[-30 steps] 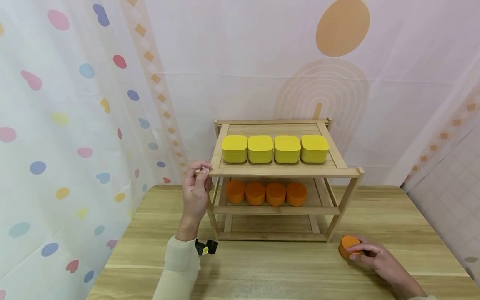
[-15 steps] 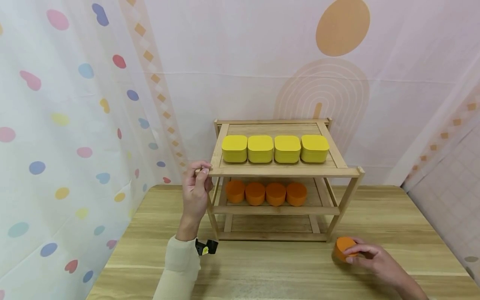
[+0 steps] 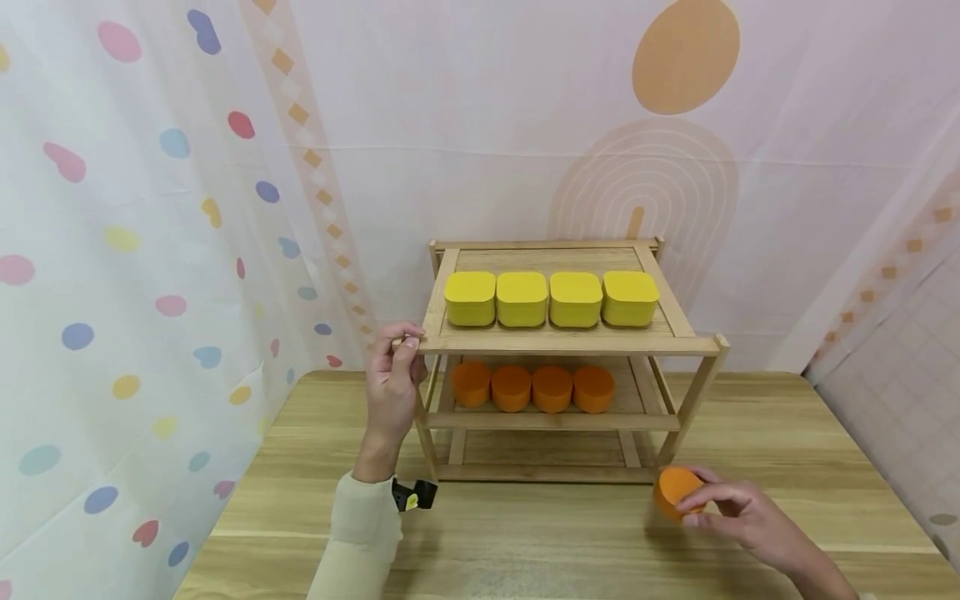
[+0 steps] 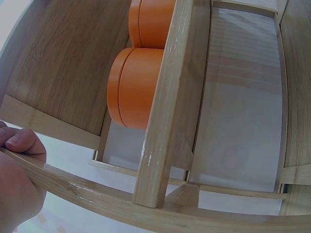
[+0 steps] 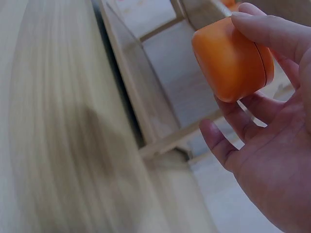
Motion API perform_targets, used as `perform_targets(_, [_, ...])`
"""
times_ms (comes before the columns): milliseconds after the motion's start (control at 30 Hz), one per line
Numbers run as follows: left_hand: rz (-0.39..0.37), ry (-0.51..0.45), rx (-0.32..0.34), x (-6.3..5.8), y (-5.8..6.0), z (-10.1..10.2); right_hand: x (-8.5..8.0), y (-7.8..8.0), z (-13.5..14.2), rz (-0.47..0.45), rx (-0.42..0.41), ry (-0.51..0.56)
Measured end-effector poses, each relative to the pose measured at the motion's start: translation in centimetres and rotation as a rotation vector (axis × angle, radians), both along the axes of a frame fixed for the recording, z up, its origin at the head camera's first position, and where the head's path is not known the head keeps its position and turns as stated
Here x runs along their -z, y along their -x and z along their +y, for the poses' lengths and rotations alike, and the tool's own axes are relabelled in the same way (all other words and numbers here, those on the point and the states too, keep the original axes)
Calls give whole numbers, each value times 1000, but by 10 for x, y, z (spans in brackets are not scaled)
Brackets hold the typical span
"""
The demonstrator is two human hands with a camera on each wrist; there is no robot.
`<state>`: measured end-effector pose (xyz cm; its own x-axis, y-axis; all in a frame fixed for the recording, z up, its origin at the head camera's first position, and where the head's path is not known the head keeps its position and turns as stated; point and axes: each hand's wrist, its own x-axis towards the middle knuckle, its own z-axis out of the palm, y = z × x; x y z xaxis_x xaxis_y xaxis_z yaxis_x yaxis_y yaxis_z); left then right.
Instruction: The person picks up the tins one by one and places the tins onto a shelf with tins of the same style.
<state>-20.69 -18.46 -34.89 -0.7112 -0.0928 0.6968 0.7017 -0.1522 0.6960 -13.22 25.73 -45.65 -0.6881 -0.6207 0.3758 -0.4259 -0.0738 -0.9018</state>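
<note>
My left hand (image 3: 393,385) grips the front left corner of a wooden three-tier shelf rack (image 3: 562,343), as the left wrist view also shows with the fingers (image 4: 24,141) over the rail. Pinched between the thumb and fingers of my right hand (image 3: 746,518) is a small orange lidded box (image 5: 233,60), tilted and held above the table just off the rack's front right leg. On the middle shelf stands a row of several round orange boxes (image 3: 511,389). Several yellow square boxes (image 3: 522,298) with rounded corners line the top shelf.
The rack's bottom shelf (image 3: 543,448) lies close to the wooden table (image 3: 525,542). Behind rises a pale patterned curtain (image 3: 495,100), with a dotted curtain (image 3: 150,250) on the left.
My right hand has moved left with the orange box, toward the rack's right leg, and the box has come up off the table. The left hand has stayed in place.
</note>
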Motion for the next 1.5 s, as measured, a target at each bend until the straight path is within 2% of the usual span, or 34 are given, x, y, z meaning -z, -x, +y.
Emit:
perform_targets(100, [1,0,2,0,0,0,-7,0,-5,8,-34,5])
perform_targets(200, [-5,5,-4,0,0,0,-15,-2,-10,3,-34,-3])
perform_targets(500, [-16,-4,-5,-1,-1,1,-39,-2,-27,78,64,-45])
perform_targets(733, [-13,-6,1,0,0,1,-51,0,-38,166,90,-47])
perform_targets(833, [-18,-5,-3,0,0,1,-59,-1,-44,193,147,-52])
perform_targets(967, [-19,-12,-1,0,0,1,-69,0,-52,161,220,-73])
perform_targets(1133, [-22,-7,0,0,0,0,-72,6,-63,197,287,-35])
perform_targets(1300, [-27,-10,1,-1,1,0,-73,11,-74,198,431,-54])
perform_targets(1500, [-18,-13,3,0,0,0,-77,11,-88,147,637,-172])
